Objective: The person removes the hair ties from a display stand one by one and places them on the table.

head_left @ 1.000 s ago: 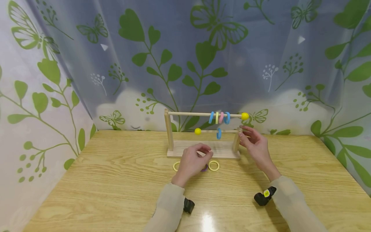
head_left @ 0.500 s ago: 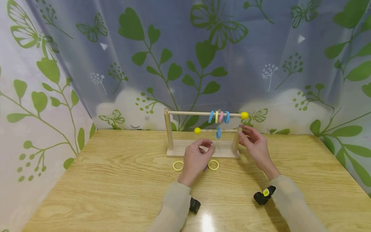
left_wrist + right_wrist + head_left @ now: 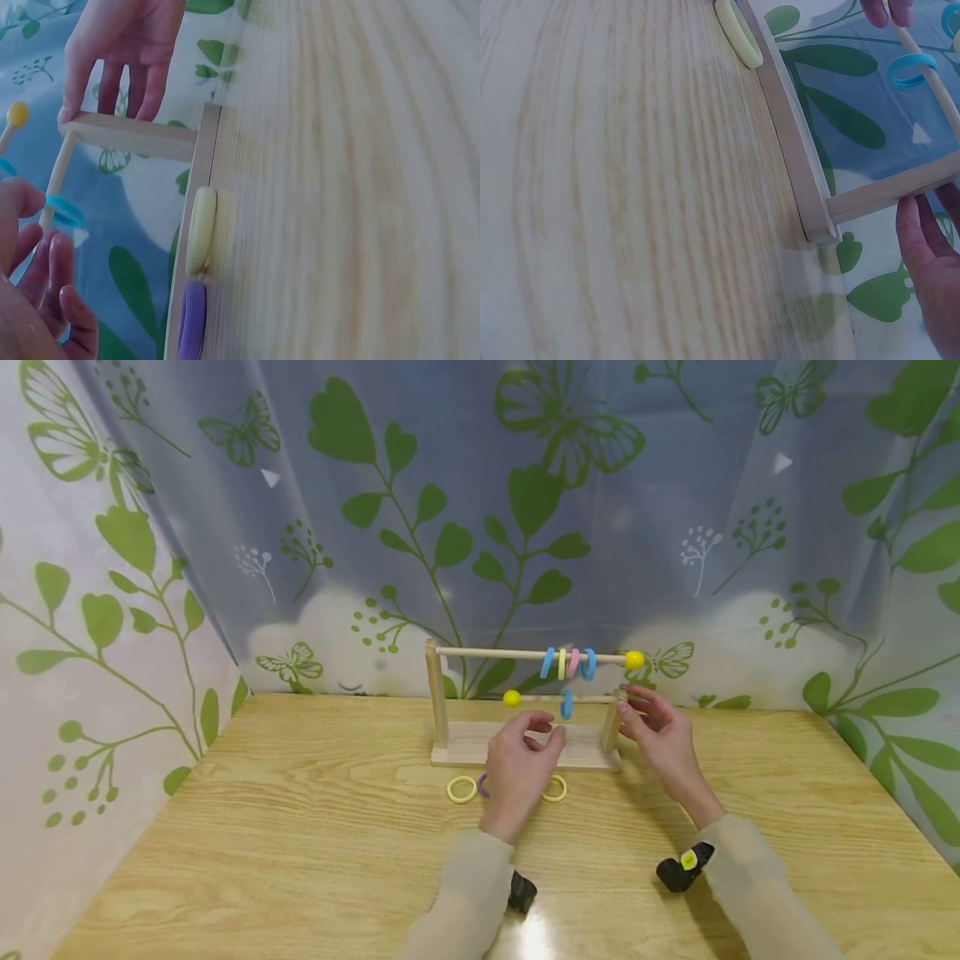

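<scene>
My left hand [image 3: 519, 768] is by the lower rod [image 3: 536, 698] of a wooden stand [image 3: 468, 746], fingers loosely bent, with nothing seen in them. Its fingertips [image 3: 889, 10] overlap that rod in the right wrist view; contact cannot be told. A blue ring [image 3: 567, 704] hangs on the rod, a short gap from them. At the stand's right post [image 3: 611, 727], the fingers of my right hand [image 3: 663, 747] reach out fairly straight and touch its outer side near the top. The upper rod [image 3: 487, 652] carries several rings in blue, yellow and pink.
On the table [image 3: 300, 843] before the stand lie a left yellow ring [image 3: 461, 790], a right yellow ring [image 3: 556, 789] and a purple ring [image 3: 482, 786] partly behind my left hand. Yellow balls cap the rods. A patterned curtain [image 3: 450, 485] hangs behind.
My left hand has moved right and slightly up, and its thumb and index finger have spread apart. My right hand, the stand and the blue ring on the lower rod have stayed put.
</scene>
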Action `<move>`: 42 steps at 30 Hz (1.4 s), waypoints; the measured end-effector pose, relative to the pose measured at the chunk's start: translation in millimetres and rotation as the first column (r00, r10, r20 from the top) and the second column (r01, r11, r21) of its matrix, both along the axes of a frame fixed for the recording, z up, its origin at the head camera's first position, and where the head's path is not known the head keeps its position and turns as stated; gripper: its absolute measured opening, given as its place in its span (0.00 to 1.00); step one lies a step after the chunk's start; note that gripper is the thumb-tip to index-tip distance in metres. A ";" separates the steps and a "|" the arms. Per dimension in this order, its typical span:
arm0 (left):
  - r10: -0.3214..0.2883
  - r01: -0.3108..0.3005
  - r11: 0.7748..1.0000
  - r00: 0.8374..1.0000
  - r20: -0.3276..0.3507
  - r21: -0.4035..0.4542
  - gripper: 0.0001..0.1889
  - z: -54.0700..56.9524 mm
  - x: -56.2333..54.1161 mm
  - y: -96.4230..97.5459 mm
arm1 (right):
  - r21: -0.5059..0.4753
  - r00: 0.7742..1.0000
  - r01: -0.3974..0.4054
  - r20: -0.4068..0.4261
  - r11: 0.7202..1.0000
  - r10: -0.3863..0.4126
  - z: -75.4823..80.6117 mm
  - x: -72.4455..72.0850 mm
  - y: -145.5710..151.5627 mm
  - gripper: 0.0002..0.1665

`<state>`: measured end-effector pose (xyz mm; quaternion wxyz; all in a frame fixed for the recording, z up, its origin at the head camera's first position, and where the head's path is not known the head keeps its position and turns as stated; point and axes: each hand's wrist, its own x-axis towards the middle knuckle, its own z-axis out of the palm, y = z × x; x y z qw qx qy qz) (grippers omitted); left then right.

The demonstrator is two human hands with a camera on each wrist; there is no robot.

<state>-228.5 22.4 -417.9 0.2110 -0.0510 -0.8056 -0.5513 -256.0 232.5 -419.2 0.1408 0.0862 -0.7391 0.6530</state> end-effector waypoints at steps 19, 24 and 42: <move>0.150 -0.150 0.987 0.989 0.001 0.065 0.11 -0.2 -3.5 28.6 | -0.013 1.000 0.003 -0.004 1.000 -0.003 -0.6 -0.6 -0.8 0.27; 0.189 -0.190 0.980 0.982 0.019 0.054 0.10 1.6 -4.9 34.7 | -0.007 1.000 0.007 -0.007 1.000 -0.007 -0.6 -0.4 -0.5 0.27; 0.242 -0.242 0.970 0.970 0.006 0.029 0.07 2.3 -8.0 44.0 | -0.019 1.000 -0.008 -0.012 1.000 0.008 -0.9 0.4 -0.3 0.26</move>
